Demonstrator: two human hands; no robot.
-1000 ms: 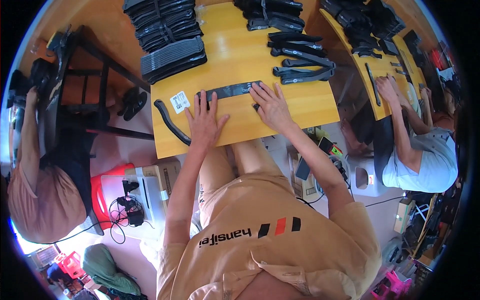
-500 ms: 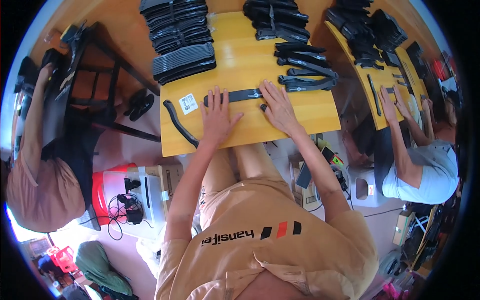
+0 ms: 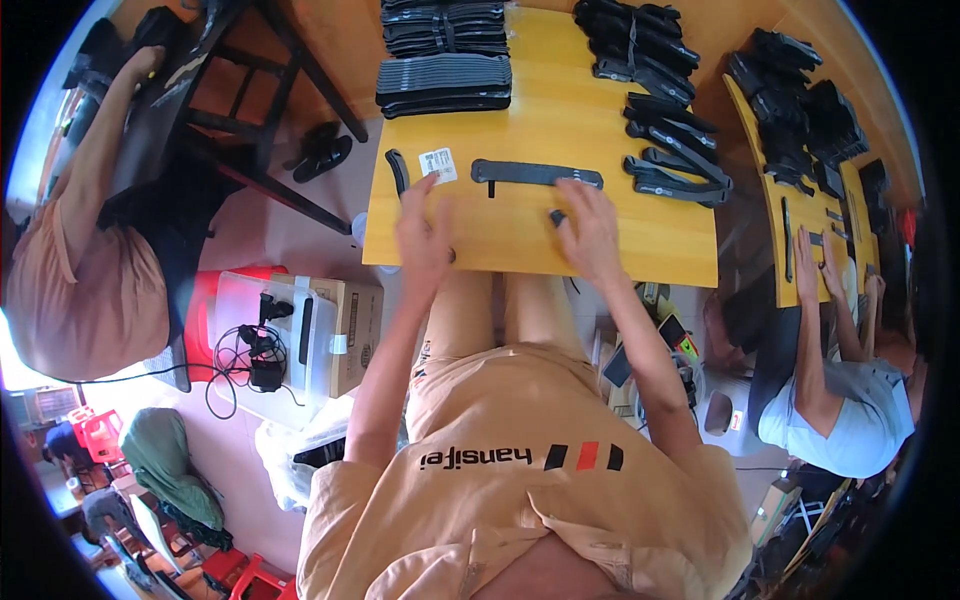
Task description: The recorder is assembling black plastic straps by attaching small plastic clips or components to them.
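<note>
A dark flat strap [image 3: 530, 174] lies crosswise on the yellow table, with a short black tab sticking out below its left part. My right hand [image 3: 592, 235] rests its outstretched fingertips on the strap's right end; a small black piece [image 3: 557, 217] shows at the thumb. Blurred by motion, my left hand [image 3: 424, 240] is apart from that strap, its fingers spread. It hovers over a second, curved dark strip [image 3: 396, 172] and covers the strip's middle; whether it touches it I cannot tell. Just beyond its fingertips lies a white printed label [image 3: 437, 165].
Stacked dark straps [image 3: 444, 85] stand at the table's far left, bundled ones [image 3: 640, 45] at the far right. Several loose straps [image 3: 680, 170] lie along the right side of the table [image 3: 560, 130]. Co-workers sit at both sides; a cardboard box [image 3: 358, 335] stands on the floor.
My left hand has lifted off the dark strap and moved left, over the curved strip. My right hand stays at the strap's right end. The whole view has shifted.
</note>
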